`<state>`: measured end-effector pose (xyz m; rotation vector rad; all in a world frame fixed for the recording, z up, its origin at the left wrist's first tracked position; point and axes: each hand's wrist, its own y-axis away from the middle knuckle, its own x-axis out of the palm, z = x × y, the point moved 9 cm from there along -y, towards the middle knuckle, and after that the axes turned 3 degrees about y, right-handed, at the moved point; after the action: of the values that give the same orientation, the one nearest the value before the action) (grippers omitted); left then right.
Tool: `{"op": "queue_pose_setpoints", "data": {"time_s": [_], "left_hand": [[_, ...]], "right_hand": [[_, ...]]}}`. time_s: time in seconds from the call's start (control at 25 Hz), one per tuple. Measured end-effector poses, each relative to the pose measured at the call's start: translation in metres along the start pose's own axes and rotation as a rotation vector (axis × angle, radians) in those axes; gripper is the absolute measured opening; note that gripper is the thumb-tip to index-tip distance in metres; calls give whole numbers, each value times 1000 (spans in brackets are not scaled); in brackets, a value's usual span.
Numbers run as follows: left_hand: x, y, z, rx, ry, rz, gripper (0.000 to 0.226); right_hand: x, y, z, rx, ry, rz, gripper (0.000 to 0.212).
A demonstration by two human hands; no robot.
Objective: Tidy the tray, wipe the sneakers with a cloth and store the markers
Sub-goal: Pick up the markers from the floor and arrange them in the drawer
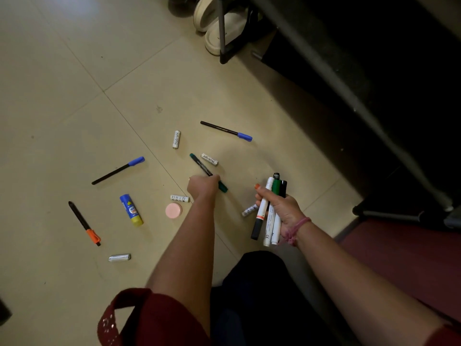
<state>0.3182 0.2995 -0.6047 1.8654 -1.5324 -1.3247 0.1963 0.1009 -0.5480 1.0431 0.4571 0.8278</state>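
On the floor (74, 83), left hand (202, 187) grips green-capped pen (203, 168); right hand (282, 208) holds markers (270, 216).

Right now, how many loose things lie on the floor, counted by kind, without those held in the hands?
Thin pens: 3 (blue cap, blue cap, orange cap)
Batteries: 5 ()
Glue stick: 1
Pink round lid: 1
Total: 10

Left hand (202, 187) reaches out low, fingers curled round a green pen (208, 172); right hand (280, 208), right of it, grips a bundle of markers (270, 211).
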Motion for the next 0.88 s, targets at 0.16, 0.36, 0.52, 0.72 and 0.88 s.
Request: {"op": "queue_pose_setpoints", "data": {"time_s": [0.16,0.36,0.52,0.72,0.88], "left_hand": [[0,40,6,-11,224,102,17],[14,134,-16,30,405,345,17],[16,232,-50,13,461,668,28],[-12,367,-111,95,428,938,30],[-45,455,-138,153,347,1029,24]], "right_hand": [[-4,8,6,5,-26,13,18],[-1,53,48,-38,12,74,26],[-6,129,102,-94,88,103,36],[-24,243,157,-198,85,69,43],[-40,326,181,-293,83,-12,51]]}}
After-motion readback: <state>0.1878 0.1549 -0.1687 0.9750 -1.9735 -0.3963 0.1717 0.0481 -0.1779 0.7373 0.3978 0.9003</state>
